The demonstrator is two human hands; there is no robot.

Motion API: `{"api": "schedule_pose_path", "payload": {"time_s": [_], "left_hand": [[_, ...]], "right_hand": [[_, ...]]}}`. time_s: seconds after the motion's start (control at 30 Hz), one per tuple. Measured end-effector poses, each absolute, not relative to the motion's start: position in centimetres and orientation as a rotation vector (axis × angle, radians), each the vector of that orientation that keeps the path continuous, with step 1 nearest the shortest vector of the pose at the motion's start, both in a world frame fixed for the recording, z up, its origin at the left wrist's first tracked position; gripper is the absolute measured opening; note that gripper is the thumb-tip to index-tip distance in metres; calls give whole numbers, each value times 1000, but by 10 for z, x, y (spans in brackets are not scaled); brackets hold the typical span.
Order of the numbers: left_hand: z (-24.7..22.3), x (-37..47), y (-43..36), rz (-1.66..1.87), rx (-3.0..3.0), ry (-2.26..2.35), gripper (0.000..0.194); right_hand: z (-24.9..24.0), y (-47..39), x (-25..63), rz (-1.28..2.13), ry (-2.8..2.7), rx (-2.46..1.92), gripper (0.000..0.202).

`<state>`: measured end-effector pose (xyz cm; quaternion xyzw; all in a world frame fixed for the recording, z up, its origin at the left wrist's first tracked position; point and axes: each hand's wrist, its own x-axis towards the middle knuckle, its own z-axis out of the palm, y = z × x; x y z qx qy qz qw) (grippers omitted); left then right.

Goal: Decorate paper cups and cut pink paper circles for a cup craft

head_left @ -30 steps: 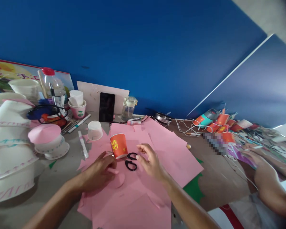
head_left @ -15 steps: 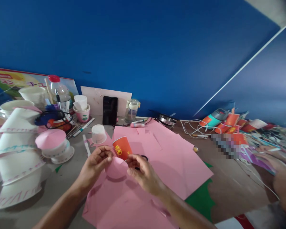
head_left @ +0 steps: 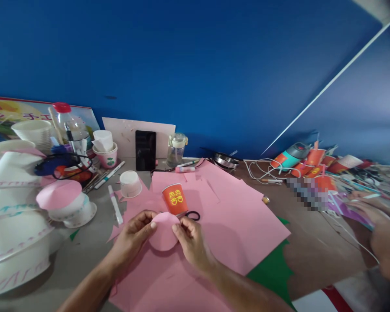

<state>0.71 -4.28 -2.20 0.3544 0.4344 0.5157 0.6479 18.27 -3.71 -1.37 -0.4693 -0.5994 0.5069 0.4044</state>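
A round pink paper disc (head_left: 164, 232) is held between both hands above pink sheets (head_left: 234, 216). My left hand (head_left: 138, 232) pinches its left edge, thumb on top. On the right edge, my right hand (head_left: 190, 238) pinches it the same way. Just behind the disc stands a red paper cup (head_left: 175, 199) with yellow characters, slightly tilted. Black-handled scissors (head_left: 193, 215) lie beside the cup, their blades mostly hidden. A small white cup (head_left: 130, 184) sits farther back on the left.
Stacked white cups (head_left: 16, 216) with drawn trim stand at the left. A phone (head_left: 145, 150) and a glass jar (head_left: 177, 149) are at the back. At the right are a cable (head_left: 253, 173), red cups and another person's hand (head_left: 373, 216).
The disc has turned flatter toward the camera, and my right fingers now grip its edge. The red cup shows a different side and appears farther right. The view has shifted slightly.
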Motion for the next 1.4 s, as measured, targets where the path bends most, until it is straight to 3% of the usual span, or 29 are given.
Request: {"api": "schedule_pose_path", "payload": {"time_s": [0.57,0.97,1.4], "left_hand": [[-22,8,-48,1128,1813,1183,17],[-21,4,-47,1051,1772,1148,17],[-17,10,-47,892,1588,1263,28]], "right_hand": [[-17,-36,188,1044,-1619,-1205,23],[-18,-36,190,1051,-1601,-1186,14],[-7,-38,191,817,-1796,-1119,17]]}}
